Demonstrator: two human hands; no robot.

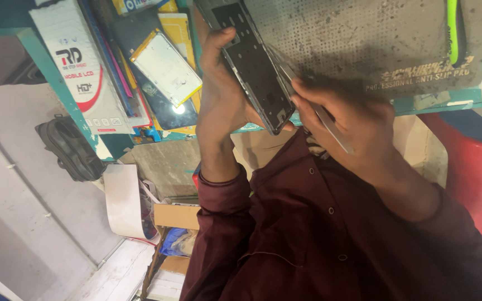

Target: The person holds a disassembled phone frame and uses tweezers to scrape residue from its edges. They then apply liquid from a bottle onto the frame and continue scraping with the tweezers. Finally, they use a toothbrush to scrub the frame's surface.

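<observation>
My left hand (218, 95) is shut on a dark opened phone body (252, 67) and holds it tilted, its inner frame facing me, just above the front edge of the bench. My right hand (341, 117) is blurred. It grips a thin flat metal tool (330, 125) whose tip rests against the phone's right edge. Both maroon sleeves (308, 234) fill the lower part of the view. Under the hands lies a worn grey perforated anti-slip mat (364, 39).
Spare phone screens (165, 67) and a white parts box (79, 67) are stacked on the teal bench at left. A red cylinder (475, 161) stands at right. A black bag (71, 147), a paper roll (124, 200) and a cardboard box (177, 214) lie below.
</observation>
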